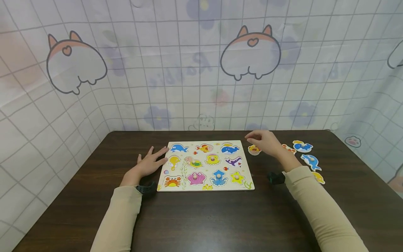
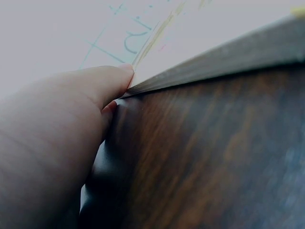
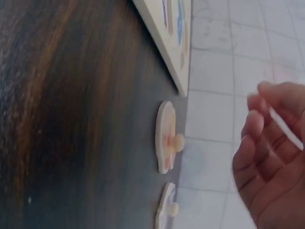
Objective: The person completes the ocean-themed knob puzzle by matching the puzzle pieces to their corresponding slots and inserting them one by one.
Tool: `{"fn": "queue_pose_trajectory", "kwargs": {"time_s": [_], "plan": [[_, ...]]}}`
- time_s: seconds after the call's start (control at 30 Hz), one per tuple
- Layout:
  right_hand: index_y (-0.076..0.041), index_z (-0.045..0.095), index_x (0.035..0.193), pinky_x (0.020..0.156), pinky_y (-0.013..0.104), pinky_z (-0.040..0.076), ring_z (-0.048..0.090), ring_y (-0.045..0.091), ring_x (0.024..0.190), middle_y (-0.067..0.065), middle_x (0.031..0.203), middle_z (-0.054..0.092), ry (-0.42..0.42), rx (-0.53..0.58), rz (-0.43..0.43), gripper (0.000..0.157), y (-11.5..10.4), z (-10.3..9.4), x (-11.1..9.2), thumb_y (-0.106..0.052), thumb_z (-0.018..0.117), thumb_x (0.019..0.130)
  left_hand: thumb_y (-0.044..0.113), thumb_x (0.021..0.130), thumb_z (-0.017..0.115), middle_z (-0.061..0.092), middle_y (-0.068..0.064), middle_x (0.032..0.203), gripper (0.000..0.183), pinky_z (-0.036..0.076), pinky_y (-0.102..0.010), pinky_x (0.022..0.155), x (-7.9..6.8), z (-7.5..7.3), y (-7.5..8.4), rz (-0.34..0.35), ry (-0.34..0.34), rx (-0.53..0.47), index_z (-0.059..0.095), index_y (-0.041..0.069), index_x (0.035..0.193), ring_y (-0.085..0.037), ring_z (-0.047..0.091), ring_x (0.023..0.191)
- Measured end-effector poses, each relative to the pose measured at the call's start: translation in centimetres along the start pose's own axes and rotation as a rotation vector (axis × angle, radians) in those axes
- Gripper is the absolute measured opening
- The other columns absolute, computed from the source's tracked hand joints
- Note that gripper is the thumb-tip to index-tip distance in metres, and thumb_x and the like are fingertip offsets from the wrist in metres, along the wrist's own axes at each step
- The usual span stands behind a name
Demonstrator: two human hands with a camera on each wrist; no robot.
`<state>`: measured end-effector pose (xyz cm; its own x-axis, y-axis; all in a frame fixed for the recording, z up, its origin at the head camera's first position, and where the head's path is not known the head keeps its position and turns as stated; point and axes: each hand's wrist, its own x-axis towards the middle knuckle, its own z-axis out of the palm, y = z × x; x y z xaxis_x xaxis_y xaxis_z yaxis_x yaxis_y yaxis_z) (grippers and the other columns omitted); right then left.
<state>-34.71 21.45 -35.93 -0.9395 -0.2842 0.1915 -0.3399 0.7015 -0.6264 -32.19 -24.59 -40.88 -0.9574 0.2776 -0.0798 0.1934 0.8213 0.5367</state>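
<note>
Pale wood makes up the sea-animal puzzle board (image 1: 191,145), flat on the desk (image 1: 217,220) in the lower middle of the head view. The left hand (image 1: 149,165), fingers spread and grasping nothing, touches its left edge; a light press there should steady it. The right hand (image 1: 266,142), loosely curved and apparently empty, hangs near a yellow-orange piece (image 1: 254,150); I'd pinch its knob squarely. The right wrist view shows that knob (image 3: 177,142) in profile; only the head view takes in the blue dolphin piece (image 1: 311,162) further right.
</note>
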Motion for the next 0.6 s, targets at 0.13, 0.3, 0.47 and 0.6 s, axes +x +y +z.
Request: {"fn": "queue_pose_trajectory", "kwargs": {"time_s": [0.13,0.3,0.47,0.6], "plan": [[0.003,0.071,0.119,0.090,0.052,0.053,0.062,0.036,0.105,0.021,0.116,0.069,0.017,-0.026,0.088,0.030,0.8,-0.1,0.1,-0.021,0.063,0.104,0.042,0.109,0.047,0.018,-0.015,0.169,0.063,-0.016,-0.073,0.111,0.1,0.0,0.0,-0.001,-0.001,0.006,0.027,0.018,0.165,-0.043,-0.007,0.155],[0.005,0.071,0.111,0.083,0.046,0.056,0.066,0.031,0.092,0.021,0.106,0.070,-0.004,-0.050,0.173,0.031,1.7,-0.1,0.4,-0.023,0.066,0.102,0.042,0.109,0.048,0.019,-0.015,0.169,0.064,-0.016,-0.073,0.111,0.1,0.0,-0.1,0.003,0.001,0.011,0.027,0.017,0.164,-0.044,-0.006,0.154],[0.005,0.067,0.101,0.066,0.032,0.053,0.063,0.023,0.075,0.014,0.087,0.066,-0.047,-0.085,0.251,0.031,2.3,-0.1,0.8,-0.026,0.067,0.100,0.041,0.109,0.048,0.018,-0.014,0.169,0.063,-0.016,-0.073,0.111,0.0,0.0,0.0,0.001,0.002,0.010,0.027,0.017,0.164,-0.044,-0.006,0.155],[0.001,0.063,0.092,0.059,0.028,0.047,0.058,0.019,0.068,0.008,0.078,0.062,-0.077,-0.137,0.308,0.030,2.5,0.1,1.2,-0.028,0.068,0.099,0.041,0.109,0.047,0.019,-0.014,0.169,0.063,-0.016,-0.073,0.111,0.0,0.0,0.1,-0.001,0.005,0.010,0.027,0.017,0.164,-0.043,-0.006,0.155]]}}
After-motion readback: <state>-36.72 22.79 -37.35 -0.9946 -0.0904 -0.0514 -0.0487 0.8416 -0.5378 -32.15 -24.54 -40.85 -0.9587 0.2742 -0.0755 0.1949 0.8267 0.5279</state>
